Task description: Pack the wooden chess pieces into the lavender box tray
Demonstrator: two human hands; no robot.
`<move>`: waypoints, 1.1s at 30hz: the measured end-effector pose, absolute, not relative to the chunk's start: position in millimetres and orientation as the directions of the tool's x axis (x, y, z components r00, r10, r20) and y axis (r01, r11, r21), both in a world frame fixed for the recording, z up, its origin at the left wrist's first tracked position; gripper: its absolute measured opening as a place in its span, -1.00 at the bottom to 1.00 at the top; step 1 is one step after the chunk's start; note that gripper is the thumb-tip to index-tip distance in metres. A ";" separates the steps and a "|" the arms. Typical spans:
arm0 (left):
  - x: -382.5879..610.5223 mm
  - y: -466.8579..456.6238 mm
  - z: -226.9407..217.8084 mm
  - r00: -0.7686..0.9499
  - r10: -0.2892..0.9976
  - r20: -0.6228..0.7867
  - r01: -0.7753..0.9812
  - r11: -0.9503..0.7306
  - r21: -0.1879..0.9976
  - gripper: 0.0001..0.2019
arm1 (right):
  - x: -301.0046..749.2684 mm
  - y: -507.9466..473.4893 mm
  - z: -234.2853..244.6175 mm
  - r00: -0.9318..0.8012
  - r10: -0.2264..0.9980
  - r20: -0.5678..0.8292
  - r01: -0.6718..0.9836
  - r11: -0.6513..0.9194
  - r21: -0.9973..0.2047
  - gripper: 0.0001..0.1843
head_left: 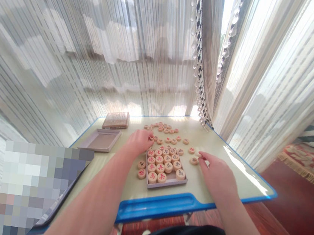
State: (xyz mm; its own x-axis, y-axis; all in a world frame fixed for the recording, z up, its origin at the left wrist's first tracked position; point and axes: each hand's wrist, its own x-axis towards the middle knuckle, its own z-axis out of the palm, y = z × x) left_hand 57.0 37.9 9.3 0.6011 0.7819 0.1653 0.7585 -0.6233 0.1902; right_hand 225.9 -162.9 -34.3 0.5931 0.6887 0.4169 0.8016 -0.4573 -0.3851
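An open shallow box (167,182) on the table holds rows of round Chinese chess pieces (159,159) with red or black characters, with a gap in its front row. Beyond the box's far left corner, my left hand (140,141) has its fingers closed at a chess piece (151,138), partly hidden by the fingertips. To the right of the box, my right hand (220,174) pinches a pale chess piece (198,154) at its fingertips. Just below those fingers lies a black-marked piece (194,161). Two pieces (141,169) rest against the box's left side.
More loose pieces (165,127) are spread beyond the box. At the left stand an empty box lid (100,140) and a closed patterned box (116,120). A blurred-out dark-edged device (63,182) lies front left. The table has a blue rim (157,207); curtains hang behind it.
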 end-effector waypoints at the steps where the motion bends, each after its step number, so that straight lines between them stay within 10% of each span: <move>1: 56.9 38.0 8.9 0.597 0.784 0.172 0.759 -0.621 0.197 -0.76 | 227.1 -162.4 -35.4 0.595 0.688 0.416 0.801 -0.468 -0.373 -0.66; 10: 58.9 39.7 6.0 0.629 0.709 0.319 0.648 -0.705 0.289 -0.69 | 230.0 -158.7 -47.0 0.423 0.659 0.621 0.906 -0.301 -0.298 -0.65; 16: 61.7 42.4 4.6 0.657 0.653 0.376 0.612 -0.754 0.240 -0.74 | 192.4 -160.2 -21.2 0.172 0.667 0.725 0.930 0.132 -0.342 -0.80; 33: 63.6 43.5 3.9 0.669 0.631 0.392 0.619 -0.766 0.177 -0.78 | 183.3 -146.4 -20.6 0.015 0.776 0.630 0.954 0.178 -0.242 -0.86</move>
State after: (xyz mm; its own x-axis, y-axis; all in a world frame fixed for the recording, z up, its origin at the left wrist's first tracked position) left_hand 63.6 43.5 3.9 0.6694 0.6313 0.3916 0.6186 -0.7656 0.1768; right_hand 183.3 -146.4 -20.6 0.0152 0.7762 0.6303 0.9537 0.1781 -0.2424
